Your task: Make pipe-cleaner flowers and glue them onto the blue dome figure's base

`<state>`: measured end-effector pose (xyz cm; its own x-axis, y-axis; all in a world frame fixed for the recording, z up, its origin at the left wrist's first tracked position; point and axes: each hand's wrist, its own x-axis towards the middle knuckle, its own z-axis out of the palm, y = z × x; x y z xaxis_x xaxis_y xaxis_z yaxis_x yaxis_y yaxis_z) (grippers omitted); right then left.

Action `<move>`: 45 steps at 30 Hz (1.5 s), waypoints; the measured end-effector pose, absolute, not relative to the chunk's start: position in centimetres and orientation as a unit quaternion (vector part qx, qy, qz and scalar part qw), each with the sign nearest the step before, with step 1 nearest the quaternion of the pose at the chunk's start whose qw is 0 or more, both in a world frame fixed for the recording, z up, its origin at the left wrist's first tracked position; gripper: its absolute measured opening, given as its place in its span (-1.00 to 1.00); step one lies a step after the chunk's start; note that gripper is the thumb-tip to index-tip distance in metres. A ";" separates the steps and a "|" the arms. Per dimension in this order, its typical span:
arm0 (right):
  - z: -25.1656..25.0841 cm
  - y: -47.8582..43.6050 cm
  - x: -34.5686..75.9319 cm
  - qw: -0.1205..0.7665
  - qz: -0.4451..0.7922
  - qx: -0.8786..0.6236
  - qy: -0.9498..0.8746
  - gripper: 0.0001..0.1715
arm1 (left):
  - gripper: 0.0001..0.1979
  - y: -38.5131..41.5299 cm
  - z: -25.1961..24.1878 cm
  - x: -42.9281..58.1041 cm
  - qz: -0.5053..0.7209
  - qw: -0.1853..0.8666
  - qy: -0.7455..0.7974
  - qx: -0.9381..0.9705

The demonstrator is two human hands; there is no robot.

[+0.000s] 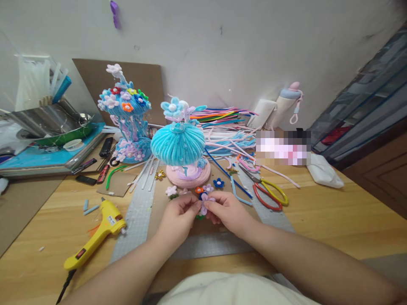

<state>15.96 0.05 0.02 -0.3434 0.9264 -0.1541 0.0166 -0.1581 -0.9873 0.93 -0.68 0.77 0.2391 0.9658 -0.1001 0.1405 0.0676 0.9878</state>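
Between both hands, over the cardboard sheet, is a lilac pipe-cleaner flower (pixel 205 204). My left hand (pixel 182 214) pinches it from the left with thumb and forefinger. My right hand (pixel 225 209) grips its right side, fingers closed. Just beyond the fingers lie small flowers: an orange one (pixel 199 190), a dark blue one (pixel 218 183) and a pale pink one (pixel 171 191). Behind them stands a turquoise fuzzy dome (pixel 178 144) on a round pink base (pixel 187 176), topped by a light blue flower (pixel 172 107).
A yellow glue gun (pixel 98 233) lies at left, its cord trailing forward. Scissors (pixel 269 192) with red and yellow handles rest at right. A finished-looking flowered piece (pixel 125 110) stands behind left. Many pipe cleaners (pixel 229 137) are piled at the back. A metal bowl (pixel 54 120) sits far left.
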 end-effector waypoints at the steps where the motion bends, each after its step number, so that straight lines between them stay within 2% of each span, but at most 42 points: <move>1: 0.0 0.1 16.0 0.367 0.610 -0.444 -0.544 -0.72 | -0.74 -0.6 0.7 0.9 0.378 0.550 0.492 0.560; 6: -0.1 0.2 16.1 0.382 0.597 -0.452 -0.541 -0.71 | -0.66 -0.3 0.3 0.6 0.383 0.577 0.495 0.524; 11: -0.2 0.2 16.2 0.361 0.624 -0.420 -0.551 -0.62 | -0.76 -0.3 0.2 0.4 0.379 0.550 0.494 0.557; 16: 0.1 0.5 16.7 0.361 0.634 -0.444 -0.520 -0.50 | -0.77 -0.2 0.2 0.1 0.373 0.533 0.517 0.557; 19: 0.2 0.7 16.6 0.324 0.652 -0.444 -0.522 -0.60 | -0.76 -0.1 0.4 0.1 0.371 0.534 0.516 0.557; 22: 0.0 0.7 16.3 0.326 0.646 -0.444 -0.528 -0.67 | -0.71 -0.2 0.8 0.3 0.381 0.554 0.502 0.544; 29: 0.2 0.4 16.4 0.354 0.633 -0.411 -0.552 -0.56 | -0.68 0.0 0.5 0.4 0.391 0.613 0.489 0.482; 33: 0.3 0.1 16.2 0.335 0.598 -0.410 -0.602 -0.65 | -0.66 0.1 0.0 0.3 0.391 0.630 0.477 0.472; 39: -0.6 0.2 16.1 0.326 0.563 -0.416 -0.635 -0.82 | -0.75 -0.1 0.4 0.4 0.372 0.588 0.476 0.537; 45: -0.5 0.4 16.2 0.326 0.560 -0.424 -0.633 -0.88 | -0.80 -0.3 0.4 0.0 0.357 0.581 0.466 0.564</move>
